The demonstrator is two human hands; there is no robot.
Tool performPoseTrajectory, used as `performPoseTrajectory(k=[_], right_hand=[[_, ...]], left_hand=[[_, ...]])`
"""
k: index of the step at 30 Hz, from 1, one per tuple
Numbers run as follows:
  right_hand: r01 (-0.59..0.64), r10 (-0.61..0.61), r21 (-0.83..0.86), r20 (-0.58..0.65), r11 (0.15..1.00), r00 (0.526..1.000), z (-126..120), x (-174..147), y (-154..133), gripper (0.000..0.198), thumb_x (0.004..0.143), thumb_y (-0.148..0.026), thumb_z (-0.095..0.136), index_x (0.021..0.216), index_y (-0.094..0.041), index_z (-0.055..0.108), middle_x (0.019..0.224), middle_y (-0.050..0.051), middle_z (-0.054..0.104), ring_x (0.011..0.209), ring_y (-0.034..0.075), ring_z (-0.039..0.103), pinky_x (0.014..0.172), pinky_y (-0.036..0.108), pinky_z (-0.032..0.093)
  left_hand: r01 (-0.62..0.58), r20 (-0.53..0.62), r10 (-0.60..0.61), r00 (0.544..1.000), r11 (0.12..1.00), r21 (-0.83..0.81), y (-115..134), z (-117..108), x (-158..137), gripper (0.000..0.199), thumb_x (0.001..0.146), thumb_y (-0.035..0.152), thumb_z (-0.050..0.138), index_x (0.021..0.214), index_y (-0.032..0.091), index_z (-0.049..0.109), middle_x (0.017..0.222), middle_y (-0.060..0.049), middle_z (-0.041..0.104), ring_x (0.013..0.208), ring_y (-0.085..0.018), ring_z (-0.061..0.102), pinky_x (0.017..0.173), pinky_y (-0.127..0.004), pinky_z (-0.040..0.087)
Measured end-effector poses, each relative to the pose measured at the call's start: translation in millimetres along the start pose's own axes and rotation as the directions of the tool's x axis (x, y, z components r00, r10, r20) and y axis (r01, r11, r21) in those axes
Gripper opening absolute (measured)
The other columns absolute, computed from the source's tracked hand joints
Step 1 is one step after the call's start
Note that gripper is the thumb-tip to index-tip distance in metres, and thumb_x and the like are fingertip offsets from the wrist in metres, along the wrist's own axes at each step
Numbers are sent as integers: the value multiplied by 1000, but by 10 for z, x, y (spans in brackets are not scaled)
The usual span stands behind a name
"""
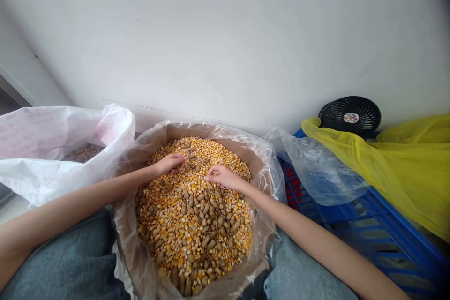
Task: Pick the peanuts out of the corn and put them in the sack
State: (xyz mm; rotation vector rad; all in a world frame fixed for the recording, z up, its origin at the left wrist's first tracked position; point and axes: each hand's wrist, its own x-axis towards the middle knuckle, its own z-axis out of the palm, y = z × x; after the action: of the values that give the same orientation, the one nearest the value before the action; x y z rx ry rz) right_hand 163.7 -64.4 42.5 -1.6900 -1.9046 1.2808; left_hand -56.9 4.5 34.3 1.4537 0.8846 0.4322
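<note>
A cardboard box lined with a clear plastic bag (262,150) stands between my knees, full of yellow and white corn kernels (168,225). Unshelled peanuts (214,215) lie mixed among the kernels, thickest in a heap at the middle and right. My left hand (170,164) is over the far left part of the corn, its fingers curled together near a few peanuts. Just to its right, my right hand (225,177) hangs above the peanut heap with thumb and fingers pinched. Whatever either hand holds is too small or hidden to make out.
At the left is an open white woven sack (116,126) with brownish contents (82,153). To the right stands a blue plastic crate (383,225), with yellow mesh (397,164), clear plastic (323,173) and a black fan (351,116) on it. A white wall (225,47) rises behind the box.
</note>
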Motion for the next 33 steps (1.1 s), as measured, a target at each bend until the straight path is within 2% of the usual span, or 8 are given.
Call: performPoseTrajectory(k=[4, 9, 13, 16, 20, 26, 30, 33], right_hand=[[93, -125, -449, -42, 889, 991, 110, 11, 47, 21, 66, -35, 56, 80, -19, 57, 63, 0, 55, 57, 11, 47, 50, 21, 30], [98, -150, -599, -37, 794, 988, 164, 27, 89, 24, 67, -38, 54, 83, -21, 56, 69, 4, 57, 63, 17, 52, 53, 24, 32], [102, -148, -604, -27, 790, 989, 145, 13, 70, 27, 65, -42, 56, 82, -21, 54, 69, 5, 57, 62, 17, 52, 54, 25, 32], [85, -135, -511, -62, 855, 989, 148, 11, 68, 20, 62, -36, 59, 72, -20, 53, 64, 3, 54, 60, 16, 49, 54, 24, 32], [-48, 50, 105, -16, 993, 999, 173, 42, 91, 11, 60, -25, 56, 61, -18, 48, 53, -2, 46, 48, 9, 39, 45, 21, 27], [-177, 92, 546, 181, 819, 979, 54, 79, 81, 18, 69, -34, 30, 59, -19, 34, 45, -6, 27, 35, 6, 25, 33, 18, 18], [-262, -32, 845, 312, 466, 950, -39, 68, 54, 15, 65, -32, 36, 60, -18, 36, 46, -6, 32, 34, 5, 27, 31, 16, 15], [-285, -15, 870, 318, 402, 948, -35, 59, 47, 19, 69, -36, 41, 63, -17, 40, 48, -5, 39, 35, 5, 34, 30, 14, 14]], left_hand=[[-242, 221, 127, 967, 730, 639, 33, -21, -50, 29, 69, 43, 50, 61, 16, 56, 52, 3, 50, 48, -8, 41, 46, -19, 27], [-456, 463, 78, 883, 378, 806, 75, -89, -148, 25, 73, 42, 45, 80, 26, 62, 69, 1, 63, 58, -12, 52, 52, -20, 29], [-486, 487, 77, 870, 293, 823, 35, -76, -186, 21, 68, 43, 51, 74, 27, 62, 65, 1, 63, 56, -12, 52, 50, -21, 28], [-467, 466, 83, 881, 306, 829, 48, -21, -196, 18, 67, 39, 52, 71, 25, 61, 62, 1, 61, 53, -12, 50, 49, -21, 28], [-366, 398, 59, 915, 535, 762, 107, 35, -194, 20, 72, 34, 45, 72, 19, 58, 60, 1, 57, 51, -10, 46, 50, -20, 29], [39, 256, -91, 962, 979, 201, 23, 3, -140, 32, 77, 38, 30, 55, 16, 39, 47, 3, 36, 38, -6, 27, 37, -20, 21], [210, 242, -152, 958, 949, -234, 3, -52, -79, 29, 75, 38, 31, 55, 17, 31, 45, 6, 26, 34, -4, 18, 32, -19, 14], [232, 192, -165, 967, 881, -412, 45, -73, -57, 30, 75, 41, 35, 56, 18, 28, 46, 6, 22, 34, -4, 16, 30, -17, 13]])
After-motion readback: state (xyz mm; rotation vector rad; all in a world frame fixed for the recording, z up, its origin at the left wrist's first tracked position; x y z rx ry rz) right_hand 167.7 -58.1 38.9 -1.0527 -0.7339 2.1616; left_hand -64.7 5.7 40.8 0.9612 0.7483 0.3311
